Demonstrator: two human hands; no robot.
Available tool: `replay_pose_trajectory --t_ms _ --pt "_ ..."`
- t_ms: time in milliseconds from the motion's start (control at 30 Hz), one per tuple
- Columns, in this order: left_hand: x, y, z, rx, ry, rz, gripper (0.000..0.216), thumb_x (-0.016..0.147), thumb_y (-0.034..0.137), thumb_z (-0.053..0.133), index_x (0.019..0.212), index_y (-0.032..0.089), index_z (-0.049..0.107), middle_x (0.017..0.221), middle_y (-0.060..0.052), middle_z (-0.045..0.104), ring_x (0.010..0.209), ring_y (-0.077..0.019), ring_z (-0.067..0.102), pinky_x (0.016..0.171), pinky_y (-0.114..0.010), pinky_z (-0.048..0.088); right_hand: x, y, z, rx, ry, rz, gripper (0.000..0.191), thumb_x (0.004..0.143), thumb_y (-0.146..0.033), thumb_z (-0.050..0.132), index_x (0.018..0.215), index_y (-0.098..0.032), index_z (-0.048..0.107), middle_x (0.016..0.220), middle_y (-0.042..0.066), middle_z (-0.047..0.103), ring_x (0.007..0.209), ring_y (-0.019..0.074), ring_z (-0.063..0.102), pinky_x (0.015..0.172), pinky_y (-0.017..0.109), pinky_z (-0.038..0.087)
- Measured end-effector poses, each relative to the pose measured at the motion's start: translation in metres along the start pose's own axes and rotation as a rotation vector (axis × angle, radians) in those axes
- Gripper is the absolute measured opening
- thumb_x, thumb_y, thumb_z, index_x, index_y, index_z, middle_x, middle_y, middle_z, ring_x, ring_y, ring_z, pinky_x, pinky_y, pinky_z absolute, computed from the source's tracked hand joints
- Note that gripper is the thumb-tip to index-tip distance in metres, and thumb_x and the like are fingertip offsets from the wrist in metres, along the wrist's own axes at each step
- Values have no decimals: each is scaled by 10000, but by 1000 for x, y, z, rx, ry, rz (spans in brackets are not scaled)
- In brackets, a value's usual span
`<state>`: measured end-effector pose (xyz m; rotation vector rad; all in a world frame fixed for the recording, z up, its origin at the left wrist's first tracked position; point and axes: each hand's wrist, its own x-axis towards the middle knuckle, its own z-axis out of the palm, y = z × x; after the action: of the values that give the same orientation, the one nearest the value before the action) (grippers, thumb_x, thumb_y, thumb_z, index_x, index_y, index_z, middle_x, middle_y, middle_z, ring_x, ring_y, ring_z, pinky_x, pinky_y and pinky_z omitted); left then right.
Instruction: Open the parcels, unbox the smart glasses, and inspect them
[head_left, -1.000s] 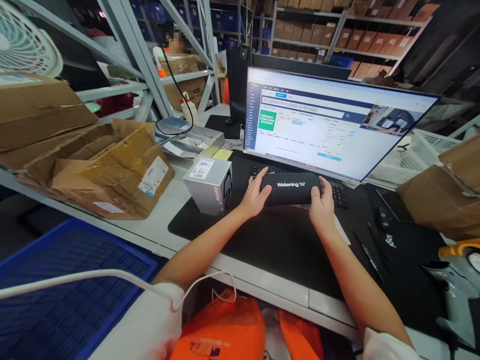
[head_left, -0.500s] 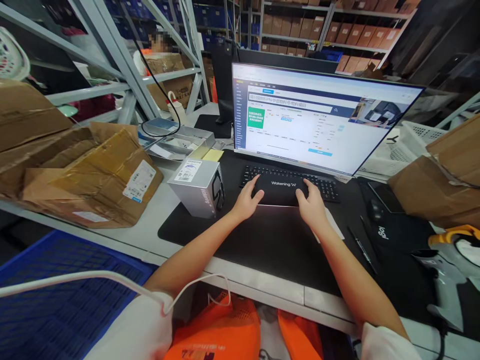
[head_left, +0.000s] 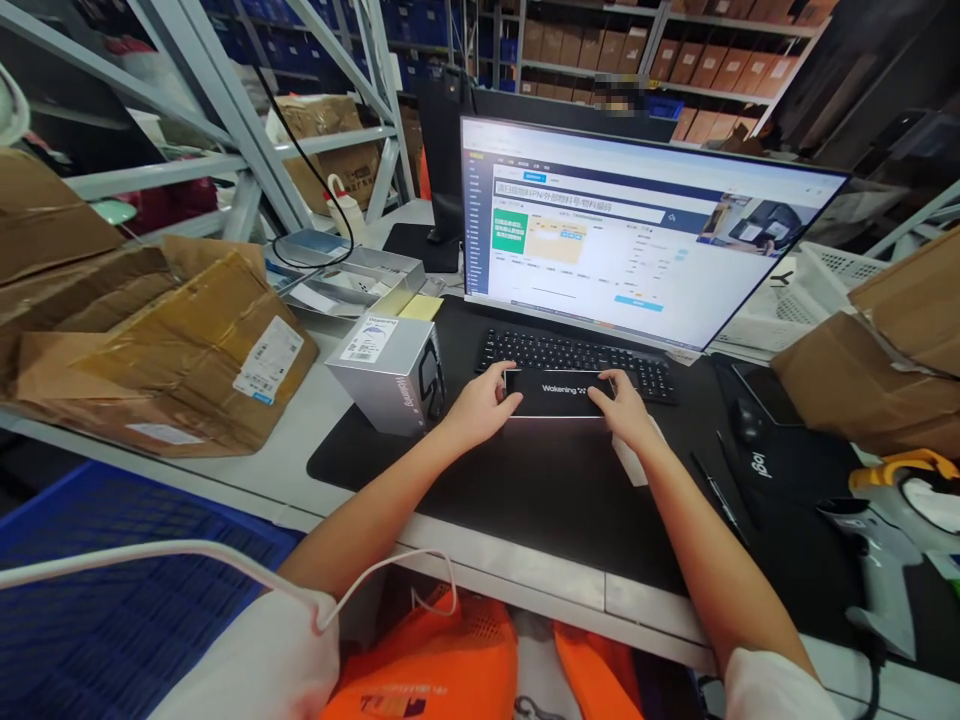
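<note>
A black oblong case (head_left: 556, 392) printed "Wakening" lies on the black desk mat (head_left: 540, 480), just in front of the keyboard (head_left: 574, 355). My left hand (head_left: 476, 405) grips its left end with curled fingers. My right hand (head_left: 626, 408) grips its right end the same way. A grey product box (head_left: 386, 372) with a white label stands just left of my left hand. The monitor (head_left: 637, 235) behind the keyboard shows a web form.
Torn cardboard boxes (head_left: 157, 345) pile up at the left, more cardboard (head_left: 877, 370) at the right. A mouse (head_left: 748, 420), a pen (head_left: 724, 492) and a barcode scanner (head_left: 892, 540) lie right. A blue crate (head_left: 112, 610) sits below left, orange fabric (head_left: 442, 660) under the desk edge.
Both hands have lowered the black case from in front of the screen down onto the mat by the keyboard. The screen now shows an added yellow panel.
</note>
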<state>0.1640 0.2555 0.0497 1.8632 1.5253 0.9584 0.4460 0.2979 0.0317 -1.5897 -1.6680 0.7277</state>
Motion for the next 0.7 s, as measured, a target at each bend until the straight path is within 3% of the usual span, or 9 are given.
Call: replay_pose_trajectory --t_ms 100,200,300,400,500,600,700 --pt "8 -11 11 -266 128 31 356 849 342 637 1168 195 693 876 -35 635 760 -187 609 816 -351 517 3 4 -4 40 -47 -30 483 769 -451 644 1189 -216 618 1206 98 687 1089 266 641 974 451 493" --pt "15 -22 23 -420 215 -44 262 834 383 653 989 188 735 1142 -108 678 1093 -258 630 1009 -415 491 -2 -3 -11 105 -218 -72 428 773 -415 637 1143 -204 665 999 47 710 927 223 662 867 387 531" --pt "17 -24 30 -509 101 -86 347 903 457 544 1003 201 756 1286 -115 684 1268 -282 590 1102 -454 456 -20 -26 -15 26 -448 -98 314 808 -311 559 1062 -199 707 868 23 717 804 204 669 767 345 548" --pt "13 -21 30 -588 -104 -117 373 878 509 581 1022 218 764 1129 -93 750 1119 -264 673 1025 -439 511 -48 -55 -13 -203 -442 -230 459 866 -204 493 1289 -242 668 1176 64 735 1041 239 693 932 393 548" --pt "9 -17 26 -615 -226 -186 384 757 527 747 965 204 735 956 -64 734 938 -227 681 897 -384 532 -77 -81 -4 -446 -415 -333 535 959 -341 517 1482 -233 548 1519 147 534 1315 328 588 1112 511 459" --pt "6 -13 24 -555 -149 -236 410 697 542 816 730 182 625 673 15 575 690 -154 564 714 -308 468 -94 -95 8 -632 -446 -311 803 889 -575 648 1541 -140 473 1612 261 371 1423 453 458 1139 647 384" --pt "3 -8 20 -382 -71 -125 432 728 543 796 644 180 578 619 33 493 614 -130 471 630 -286 389 -99 -99 13 -669 -487 -302 999 799 -615 744 1579 -97 396 1639 316 274 1451 489 403 1131 675 368"
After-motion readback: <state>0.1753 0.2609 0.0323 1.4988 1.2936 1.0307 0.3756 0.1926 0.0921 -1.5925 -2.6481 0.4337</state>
